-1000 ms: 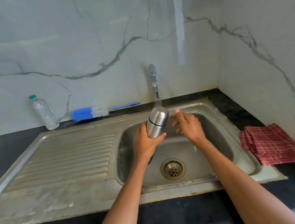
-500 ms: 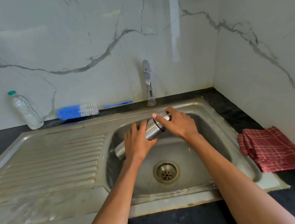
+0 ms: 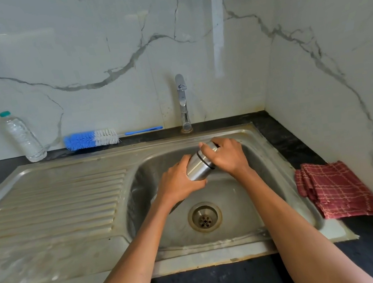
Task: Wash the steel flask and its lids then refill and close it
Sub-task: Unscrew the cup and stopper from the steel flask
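Your right hand point(image 3: 228, 157) is now clamping the lid point(image 3: 209, 149), with the flask point(image 3: 198, 167) tilted over the sink point(image 3: 278, 171). Left-hand point(image 3: 177, 183) fingers are gripping its body; keep holding firm while twisting.

Steel flask point(image 3: 199, 167), black band near its lid point(image 3: 211, 147), tilts lid-up toward the back, above the sink basin point(image 3: 269, 177).

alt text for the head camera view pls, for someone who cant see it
Over a steel sink, the left hand grips a tilted steel flask while the right hand grips its lid end. A bottle brush, plastic bottle and red cloth lie on the counter.
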{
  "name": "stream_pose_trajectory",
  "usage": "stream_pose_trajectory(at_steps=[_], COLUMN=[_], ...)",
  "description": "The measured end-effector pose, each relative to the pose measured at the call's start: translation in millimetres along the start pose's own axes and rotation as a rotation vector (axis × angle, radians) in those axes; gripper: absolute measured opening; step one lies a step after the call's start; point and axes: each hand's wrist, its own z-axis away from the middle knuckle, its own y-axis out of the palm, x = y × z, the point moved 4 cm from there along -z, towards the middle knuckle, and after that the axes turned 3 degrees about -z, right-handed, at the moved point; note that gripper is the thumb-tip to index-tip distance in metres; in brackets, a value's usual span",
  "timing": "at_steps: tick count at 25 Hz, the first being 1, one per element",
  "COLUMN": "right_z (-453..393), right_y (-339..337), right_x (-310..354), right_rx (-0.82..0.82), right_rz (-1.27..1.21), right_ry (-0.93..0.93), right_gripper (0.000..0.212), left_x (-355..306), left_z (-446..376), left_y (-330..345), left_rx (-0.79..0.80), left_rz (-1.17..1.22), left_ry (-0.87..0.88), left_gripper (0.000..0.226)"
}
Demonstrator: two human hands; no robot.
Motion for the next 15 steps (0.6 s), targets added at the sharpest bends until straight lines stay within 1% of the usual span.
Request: stream_pose_trajectory(at_steps=[1,3,4,5,7,8,10,12,13,15], right_z=[1,5,5,4,3,2,1,2,4,5], right_y=[0,-2,-2,-2,-4,-4,-1,6,11,20], right_x=[3,12,15,16,12,8,0,-3,-4,-12], right_rx=[0.006,0.042,0.085,0.145,0.242,0.256,0.243,0.244,0.244,0.238], right_rz=[-0.013,-0.027,-0.054,-0.116,-0.275,-0.326,-0.343,-0.363,-0.394,-0.428], right_ry=[-0.049,-0.184,-0.224,-0.226,-0.161,-0.118,-0.038,0.037,0.069,0.124], right_gripper=[0.045,0.04,0.039,0.04,0.047,0.053,0.063,0.067,0.065,0.05], left_x=[3,8,9,10,9,9,11,16,17,22], left_z=[1,4,5,5,3,1,-1,-3,-3,-4], left_y=[1,4,4,2,-3,-4,-3,-1,-3,-9], left_rx=[0.051,0.188,0.224,0.227,0.181,0.15,0.099,0.027,-0.032,-0.168], left_rz=[0.086,0.332,0.418,0.459,0.477,0.474,0.463,0.512,0.579,0.751], left_ry=[-0.007,-0.03,-0.035,-0.03,-0.021,-0.026,-0.06,-0.119,-0.159,-0.254], left_gripper=[0.073,0.07,0.07,0.07,0.072,0.074,0.075,0.073,0.069,0.059])
